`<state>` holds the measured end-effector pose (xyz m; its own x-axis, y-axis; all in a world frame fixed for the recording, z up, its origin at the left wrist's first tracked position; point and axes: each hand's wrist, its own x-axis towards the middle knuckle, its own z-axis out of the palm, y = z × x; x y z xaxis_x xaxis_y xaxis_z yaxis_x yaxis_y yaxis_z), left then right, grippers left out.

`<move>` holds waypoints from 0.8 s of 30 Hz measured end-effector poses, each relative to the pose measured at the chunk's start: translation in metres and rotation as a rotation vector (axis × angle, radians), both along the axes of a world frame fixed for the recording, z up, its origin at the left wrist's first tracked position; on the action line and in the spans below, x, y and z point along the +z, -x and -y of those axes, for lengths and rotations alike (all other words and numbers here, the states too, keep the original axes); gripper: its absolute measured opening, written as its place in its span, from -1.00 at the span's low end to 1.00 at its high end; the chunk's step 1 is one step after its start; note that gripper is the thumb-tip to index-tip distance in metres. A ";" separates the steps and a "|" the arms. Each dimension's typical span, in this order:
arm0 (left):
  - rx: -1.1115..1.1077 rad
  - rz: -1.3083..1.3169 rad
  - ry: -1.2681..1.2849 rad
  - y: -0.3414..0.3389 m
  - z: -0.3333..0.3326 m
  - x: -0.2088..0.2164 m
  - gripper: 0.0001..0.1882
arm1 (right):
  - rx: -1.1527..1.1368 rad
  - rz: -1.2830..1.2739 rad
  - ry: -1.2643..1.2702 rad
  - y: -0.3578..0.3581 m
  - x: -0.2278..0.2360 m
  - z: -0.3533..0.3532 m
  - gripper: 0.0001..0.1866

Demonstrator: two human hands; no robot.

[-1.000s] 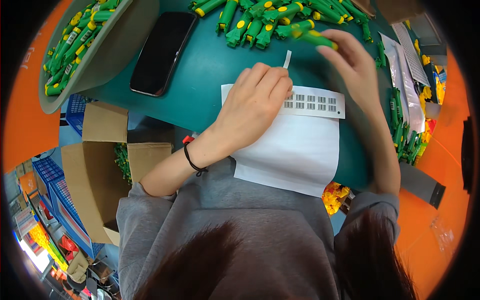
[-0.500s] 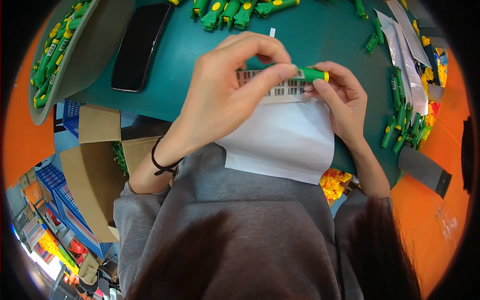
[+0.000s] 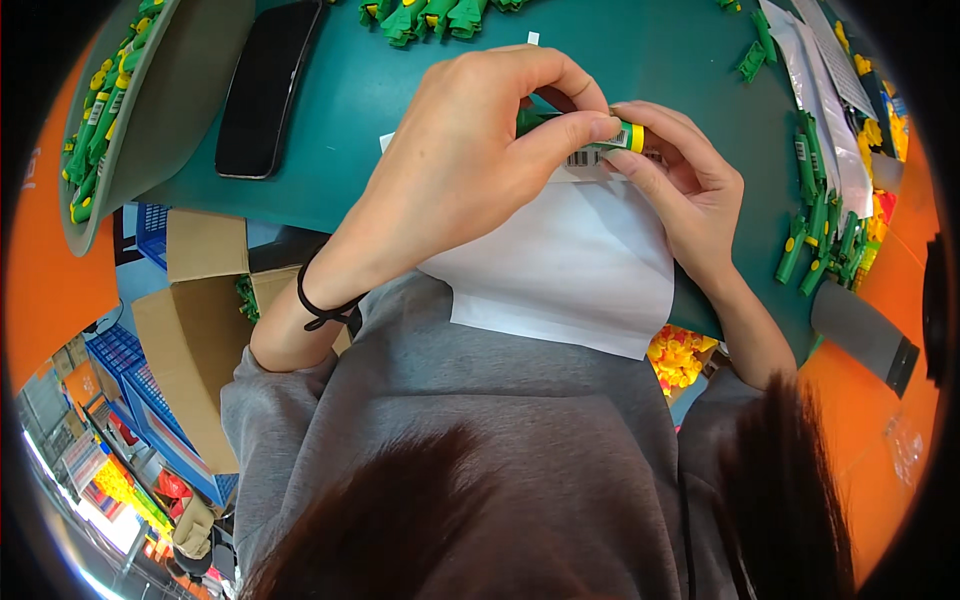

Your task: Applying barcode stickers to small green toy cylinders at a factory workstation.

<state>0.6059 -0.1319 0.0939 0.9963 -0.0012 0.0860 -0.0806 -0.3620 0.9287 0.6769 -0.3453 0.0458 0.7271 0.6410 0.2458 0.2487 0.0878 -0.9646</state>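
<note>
Over the table, a short green tube with a yellow end (image 3: 637, 138) is held between both hands. My left hand (image 3: 460, 150) comes across from the left, its thumb and index finger pinched on the tube beside a small white barcode label. My right hand (image 3: 697, 190) grips the yellow end between thumb and curled fingers. Much of the tube is hidden behind my left fingers. Beneath the hands, a white sheet (image 3: 570, 265) hangs over the table edge toward my lap. Its upper part carries rows of barcode labels (image 3: 583, 158), partly covered by my hands.
A black phone (image 3: 268, 95) lies left, beside a grey bin (image 3: 185, 110) of green tubes. More green pieces (image 3: 430, 18) lie at the far edge and tubes (image 3: 822, 225) at the right, near plastic packets (image 3: 822, 120). A cardboard box (image 3: 190, 370) stands lower left.
Both hands have drawn closer together around the tube. The tube has turned, so the barcode label now shows close to its yellow end. The whole view has shifted slightly.
</note>
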 end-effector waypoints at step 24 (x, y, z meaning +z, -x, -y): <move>0.156 0.238 -0.219 -0.001 0.005 -0.009 -0.79 | -0.068 0.086 -0.014 0.002 0.010 -0.010 -0.53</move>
<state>0.6072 -0.1366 0.0851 0.9379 0.1053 0.3304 -0.2136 -0.5753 0.7895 0.6746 -0.3357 0.0555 0.7448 0.5870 0.3174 0.3362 0.0808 -0.9383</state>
